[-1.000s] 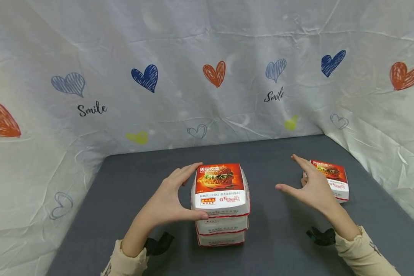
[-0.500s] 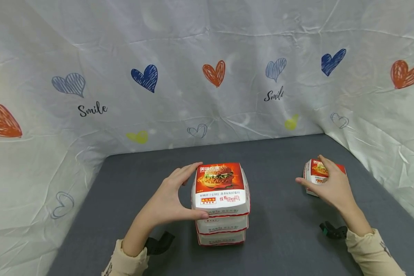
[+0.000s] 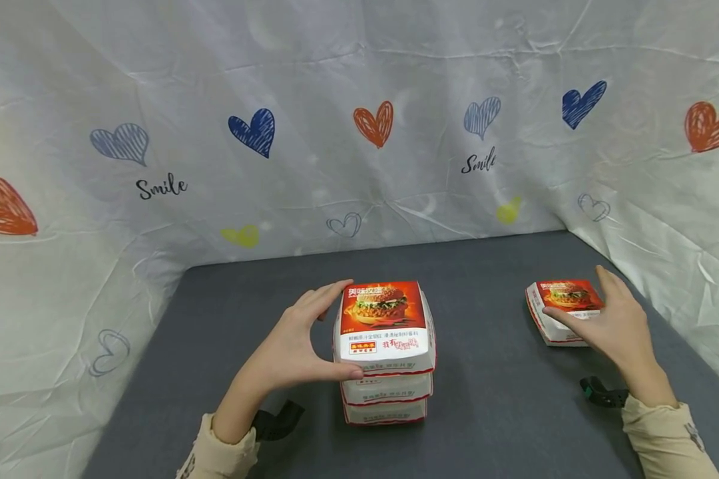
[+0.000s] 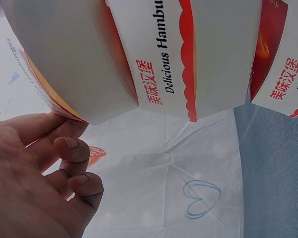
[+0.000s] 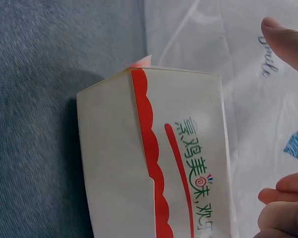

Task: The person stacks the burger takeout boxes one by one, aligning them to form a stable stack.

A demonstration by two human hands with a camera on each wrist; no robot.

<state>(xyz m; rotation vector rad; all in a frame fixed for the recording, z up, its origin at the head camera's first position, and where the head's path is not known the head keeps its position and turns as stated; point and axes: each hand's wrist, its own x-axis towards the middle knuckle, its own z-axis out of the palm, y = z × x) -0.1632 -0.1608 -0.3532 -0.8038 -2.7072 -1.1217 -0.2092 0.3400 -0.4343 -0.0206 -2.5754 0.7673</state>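
Note:
Three burger boxes stand stacked in the middle of the table, the top burger box showing a red lid with a hamburger picture. My left hand grips this top box from the left, thumb at its front and fingers at its back corner. Stacked box sides fill the upper left wrist view, with the left hand at their edge. A separate burger box lies on the right. Over its right side hovers my right hand, thumb and fingers spread; in the right wrist view they are apart from the box.
A dark grey table carries the boxes. Behind it and at both sides hangs a white cloth printed with hearts. Black straps sit at both wrists, such as the right strap.
My right hand has moved rightward, from left of the separate box across to its right side. The left hand and the stack stay in place.

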